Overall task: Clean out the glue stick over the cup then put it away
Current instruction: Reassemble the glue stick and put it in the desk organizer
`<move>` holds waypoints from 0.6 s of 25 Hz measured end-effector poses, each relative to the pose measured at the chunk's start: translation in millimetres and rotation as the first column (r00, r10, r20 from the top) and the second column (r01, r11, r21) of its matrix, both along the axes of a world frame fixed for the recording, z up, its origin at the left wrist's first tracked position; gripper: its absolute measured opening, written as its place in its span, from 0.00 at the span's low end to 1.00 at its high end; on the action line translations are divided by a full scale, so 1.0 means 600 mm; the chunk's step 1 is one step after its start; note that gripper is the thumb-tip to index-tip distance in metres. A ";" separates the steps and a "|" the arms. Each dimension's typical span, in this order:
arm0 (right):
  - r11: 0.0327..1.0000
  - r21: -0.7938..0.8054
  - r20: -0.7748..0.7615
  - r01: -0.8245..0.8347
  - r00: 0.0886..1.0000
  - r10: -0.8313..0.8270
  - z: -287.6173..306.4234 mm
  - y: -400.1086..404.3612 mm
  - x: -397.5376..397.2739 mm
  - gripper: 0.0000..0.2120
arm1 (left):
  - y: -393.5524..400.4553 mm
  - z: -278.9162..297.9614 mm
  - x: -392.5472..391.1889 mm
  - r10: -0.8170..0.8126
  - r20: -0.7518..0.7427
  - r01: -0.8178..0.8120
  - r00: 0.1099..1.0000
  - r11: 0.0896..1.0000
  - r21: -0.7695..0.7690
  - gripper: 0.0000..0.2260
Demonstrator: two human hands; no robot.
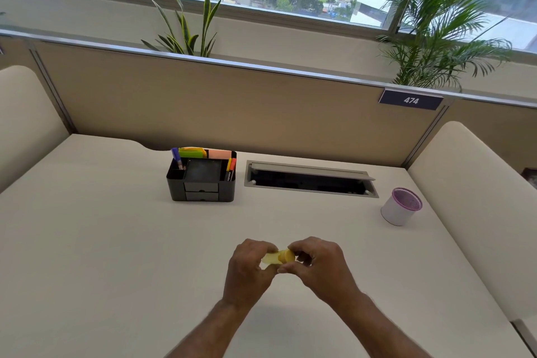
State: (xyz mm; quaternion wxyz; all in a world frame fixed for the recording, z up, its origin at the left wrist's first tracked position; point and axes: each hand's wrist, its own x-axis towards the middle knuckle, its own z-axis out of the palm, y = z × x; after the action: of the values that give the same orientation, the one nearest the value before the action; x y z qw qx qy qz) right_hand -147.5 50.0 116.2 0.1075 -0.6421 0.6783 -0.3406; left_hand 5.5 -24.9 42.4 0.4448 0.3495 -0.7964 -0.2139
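A small yellow glue stick [278,257] is held between both hands above the front middle of the white desk [116,241]. My left hand [250,269] pinches its pale left end. My right hand [319,266] grips the darker yellow right part, and the fingers hide most of the stick. A white cup with a purple mesh rim [401,206] stands far to the right, well apart from the hands.
A black desk organizer [202,180] with pens, markers and sticky notes stands at the back centre. Right of it lies an open cable tray slot [311,180]. Beige partition panels close the back and both sides.
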 end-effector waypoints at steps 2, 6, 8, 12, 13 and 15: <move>1.000 0.016 0.033 0.011 0.999 -0.011 -0.007 -0.004 0.004 0.17 | -0.004 -0.008 0.004 -0.009 -0.001 0.009 1.000 1.000 0.020 0.14; 0.997 0.057 0.133 0.050 0.989 -0.057 -0.022 -0.024 0.019 0.15 | -0.022 -0.025 0.017 -0.015 0.034 0.013 0.999 0.999 0.040 0.16; 0.994 0.079 0.176 0.074 0.981 -0.087 -0.024 -0.044 0.024 0.14 | -0.038 -0.034 0.031 -0.002 0.078 -0.003 0.997 0.998 0.064 0.20; 0.994 0.059 0.174 0.094 0.979 -0.102 -0.015 -0.107 0.039 0.15 | -0.083 -0.059 0.090 0.089 0.267 -0.131 0.960 0.981 0.143 0.24; 0.994 0.043 0.175 0.096 0.979 -0.102 -0.011 -0.127 0.044 0.16 | -0.096 -0.065 0.108 0.117 0.328 -0.173 0.937 0.974 0.147 0.24; 0.996 0.023 0.191 0.086 0.978 -0.089 -0.004 -0.176 0.060 0.17 | -0.122 -0.077 0.146 0.170 0.426 -0.241 0.889 0.963 0.120 0.23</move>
State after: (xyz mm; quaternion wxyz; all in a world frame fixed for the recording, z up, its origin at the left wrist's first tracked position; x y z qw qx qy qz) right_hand -111.4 -55.5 113.8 0.1617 -0.5749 0.6949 -0.4006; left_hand 93.2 -98.2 -4.1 0.2558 0.5058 -0.8094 -0.1538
